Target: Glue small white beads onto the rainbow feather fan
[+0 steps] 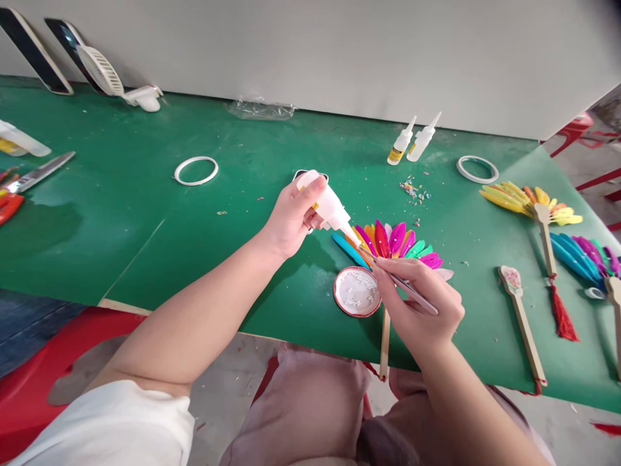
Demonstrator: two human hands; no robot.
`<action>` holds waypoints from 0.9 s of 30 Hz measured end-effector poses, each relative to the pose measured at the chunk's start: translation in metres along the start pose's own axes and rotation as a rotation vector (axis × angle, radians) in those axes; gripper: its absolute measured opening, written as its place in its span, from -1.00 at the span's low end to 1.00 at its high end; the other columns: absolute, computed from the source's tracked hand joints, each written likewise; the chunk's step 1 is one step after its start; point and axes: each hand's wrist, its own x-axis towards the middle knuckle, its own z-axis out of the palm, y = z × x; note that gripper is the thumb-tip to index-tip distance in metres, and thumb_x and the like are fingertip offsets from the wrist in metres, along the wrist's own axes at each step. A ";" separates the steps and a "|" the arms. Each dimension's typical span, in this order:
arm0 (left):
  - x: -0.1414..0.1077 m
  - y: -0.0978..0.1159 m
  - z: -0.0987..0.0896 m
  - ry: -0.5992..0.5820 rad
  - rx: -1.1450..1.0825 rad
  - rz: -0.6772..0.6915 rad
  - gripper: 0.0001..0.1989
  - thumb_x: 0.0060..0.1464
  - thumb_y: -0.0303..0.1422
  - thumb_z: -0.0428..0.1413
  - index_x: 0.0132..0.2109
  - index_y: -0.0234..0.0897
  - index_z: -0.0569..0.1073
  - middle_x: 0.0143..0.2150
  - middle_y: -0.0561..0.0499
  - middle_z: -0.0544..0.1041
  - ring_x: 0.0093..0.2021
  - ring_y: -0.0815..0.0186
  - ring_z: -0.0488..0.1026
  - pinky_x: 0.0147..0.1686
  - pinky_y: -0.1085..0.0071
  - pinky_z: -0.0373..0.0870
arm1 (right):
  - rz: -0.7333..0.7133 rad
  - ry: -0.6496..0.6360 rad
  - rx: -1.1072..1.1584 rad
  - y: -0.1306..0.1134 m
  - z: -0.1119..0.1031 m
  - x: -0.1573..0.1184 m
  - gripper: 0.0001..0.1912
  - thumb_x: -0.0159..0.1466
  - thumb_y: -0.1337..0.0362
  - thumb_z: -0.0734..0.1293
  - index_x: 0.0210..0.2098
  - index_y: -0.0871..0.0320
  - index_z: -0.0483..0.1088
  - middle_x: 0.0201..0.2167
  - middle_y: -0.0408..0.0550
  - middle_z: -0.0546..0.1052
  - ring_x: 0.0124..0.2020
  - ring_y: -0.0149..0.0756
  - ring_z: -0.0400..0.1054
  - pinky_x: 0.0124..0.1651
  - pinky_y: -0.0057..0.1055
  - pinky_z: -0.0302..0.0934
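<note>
My left hand (pixel 297 217) is wrapped round a white glue bottle (pixel 331 206), tilted so its nozzle points down to the right, over the feathers. With my right hand (pixel 422 301) I pinch metal tweezers (pixel 412 292), their tips close to the nozzle. Under both tips lies a fan of multicoloured feathers (pixel 381 239) on a wooden handle (pixel 385 343); my right hand hides part of it. A small round dish (pixel 357 291) with a red rim and tiny white beads sits just left of the handle.
Two glue bottles (pixel 400 144) stand behind small colourful bits (pixel 414 192). Tape rings (pixel 196 171), more feather fans (pixel 544 210) and a bare handle (pixel 522 327) lie around. Scissors (pixel 43 173) are at left; phones (pixel 33 50) and a small fan (pixel 101 68) lean on the wall.
</note>
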 end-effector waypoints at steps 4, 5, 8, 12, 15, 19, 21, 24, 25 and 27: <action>0.000 0.000 0.000 -0.002 0.005 0.002 -0.55 -0.06 0.01 0.17 -0.44 -0.24 0.19 -0.61 0.19 0.20 -0.68 0.58 0.07 -0.67 0.54 0.05 | -0.003 0.002 -0.002 0.000 0.000 0.000 -0.69 0.07 0.57 0.38 -0.25 0.09 0.45 -0.43 -0.14 0.58 -0.45 -0.38 0.48 -0.41 -0.43 0.40; 0.000 0.001 0.000 0.001 0.011 0.000 -0.55 -0.05 0.02 0.17 -0.44 -0.24 0.19 -0.61 0.19 0.20 -0.68 0.58 0.07 -0.67 0.54 0.05 | 0.000 -0.002 -0.007 -0.001 0.001 0.000 -0.69 0.07 0.56 0.38 -0.26 0.08 0.45 -0.43 -0.15 0.58 -0.45 -0.37 0.48 -0.41 -0.42 0.41; -0.001 0.001 0.001 0.010 0.026 -0.004 -0.56 -0.05 0.02 0.16 -0.43 -0.23 0.19 -0.60 0.19 0.22 -0.68 0.58 0.08 -0.67 0.53 0.06 | 0.004 -0.007 -0.017 -0.001 0.001 0.000 -0.72 0.09 0.53 0.37 -0.26 0.06 0.45 -0.45 -0.16 0.58 -0.47 -0.36 0.48 -0.42 -0.40 0.41; -0.001 0.000 0.000 0.007 0.012 0.002 -0.56 -0.05 0.01 0.17 -0.42 -0.23 0.19 -0.60 0.19 0.23 -0.68 0.58 0.09 -0.67 0.54 0.07 | 0.008 -0.010 -0.011 -0.001 0.001 0.000 -0.72 0.09 0.54 0.37 -0.26 0.07 0.45 -0.44 -0.15 0.58 -0.46 -0.36 0.48 -0.42 -0.40 0.41; -0.001 0.001 0.000 -0.004 -0.013 0.007 -0.56 -0.05 -0.01 0.18 -0.43 -0.24 0.19 -0.60 0.19 0.23 -0.68 0.58 0.10 -0.67 0.54 0.07 | 0.007 -0.013 -0.002 -0.001 0.001 0.001 -0.71 0.08 0.55 0.37 -0.26 0.08 0.45 -0.44 -0.14 0.58 -0.45 -0.37 0.48 -0.41 -0.41 0.41; -0.001 0.002 0.001 0.011 0.004 0.003 -0.56 -0.05 0.00 0.17 -0.43 -0.24 0.18 -0.60 0.19 0.23 -0.67 0.58 0.11 -0.67 0.53 0.06 | 0.003 -0.007 -0.019 -0.001 0.001 0.001 -0.73 0.09 0.53 0.37 -0.28 0.07 0.45 -0.45 -0.17 0.58 -0.48 -0.37 0.48 -0.43 -0.42 0.42; -0.002 0.002 0.001 0.015 0.015 0.006 -0.56 -0.04 0.00 0.17 -0.44 -0.23 0.17 -0.61 0.19 0.21 -0.68 0.57 0.12 -0.67 0.53 0.06 | 0.007 -0.005 -0.028 -0.001 0.001 0.001 -0.74 0.10 0.51 0.37 -0.28 0.06 0.46 -0.45 -0.17 0.59 -0.49 -0.36 0.48 -0.43 -0.41 0.42; -0.001 0.002 0.001 0.013 0.016 0.010 -0.56 -0.04 0.00 0.17 -0.44 -0.23 0.18 -0.63 0.20 0.19 -0.68 0.57 0.12 -0.67 0.52 0.06 | 0.009 -0.005 -0.026 -0.001 0.001 0.000 -0.76 0.11 0.50 0.37 -0.29 0.07 0.45 -0.45 -0.16 0.59 -0.48 -0.35 0.49 -0.43 -0.40 0.42; -0.001 0.002 0.001 0.011 0.013 0.009 -0.56 -0.04 -0.01 0.17 -0.44 -0.23 0.18 -0.63 0.20 0.19 -0.68 0.57 0.11 -0.67 0.52 0.06 | 0.009 -0.006 -0.025 0.000 0.001 0.000 -0.77 0.11 0.50 0.36 -0.29 0.07 0.45 -0.45 -0.15 0.59 -0.48 -0.35 0.49 -0.43 -0.40 0.42; 0.001 0.001 0.000 0.019 0.008 0.016 -0.56 -0.04 -0.01 0.17 -0.45 -0.24 0.18 -0.62 0.19 0.19 -0.68 0.58 0.09 -0.68 0.52 0.04 | 0.011 -0.011 -0.032 0.001 0.001 0.000 -0.77 0.11 0.50 0.36 -0.28 0.07 0.45 -0.44 -0.15 0.59 -0.47 -0.34 0.49 -0.43 -0.39 0.43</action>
